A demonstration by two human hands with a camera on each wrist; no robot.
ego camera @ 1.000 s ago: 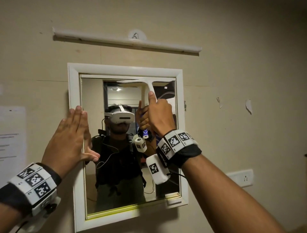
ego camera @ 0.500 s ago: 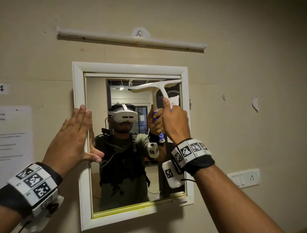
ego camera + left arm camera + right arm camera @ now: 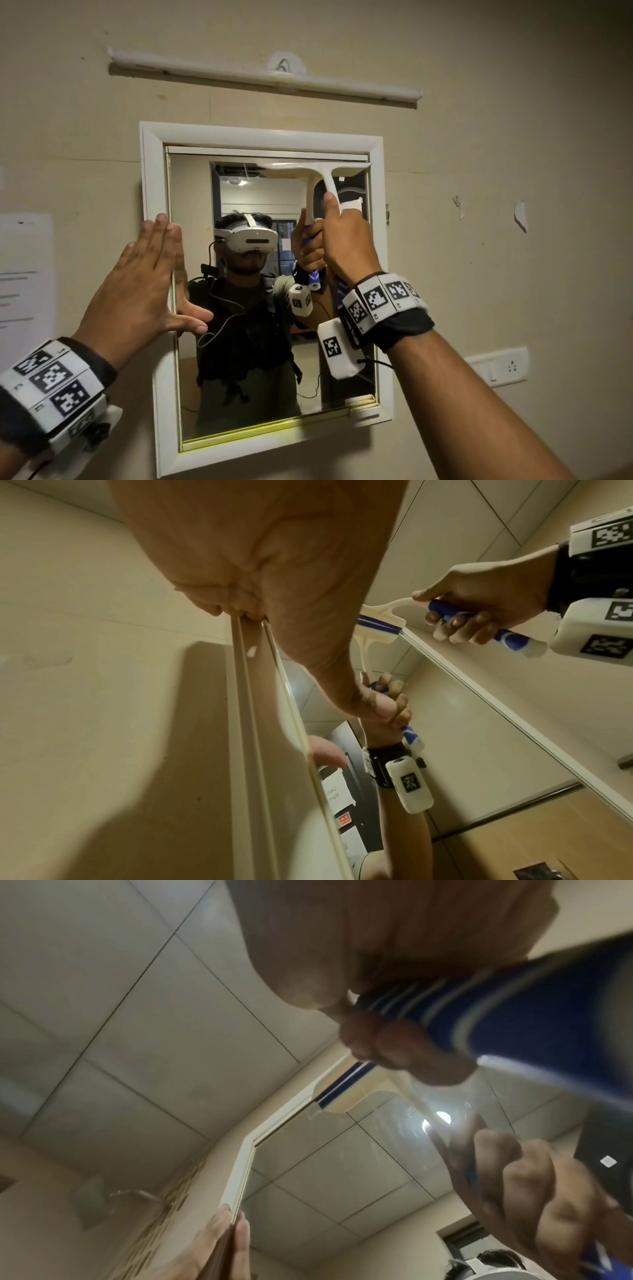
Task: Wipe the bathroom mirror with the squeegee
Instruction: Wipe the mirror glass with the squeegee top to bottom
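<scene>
Squeegee (image 3: 320, 171) up at the top of the mirror (image 3: 219, 205), blade lying level along the upper edge of the glass at about one o'clock from the mirror's centre, its right tip reaching the top right corner of the white frame (image 3: 152, 192). Right hand (image 3: 347, 240) wrapped round the blue-and-white handle, fingers curled tight underneath and thumb stretched up the white neck; the left wrist view shows that grip plainly, with the blue rubber strip pressed against the glass. Left hand (image 3: 137, 284) at nine o'clock on the mirror, flat and spread, fingers straight and pointing up along the left side of the frame, palm against it, thumb poking out across the glass toward three o'clock, holding nothing. Above it all, at twelve o'clock, a long white tube fitting (image 3: 263, 73) runs across the beige wall. Off at four o'clock, a white socket plate (image 3: 496, 368) sits on the wall, well apart from the mirror. A sheet of paper (image 3: 25, 270) is stuck on the wall at nine o'clock, near the left edge of the head view.
</scene>
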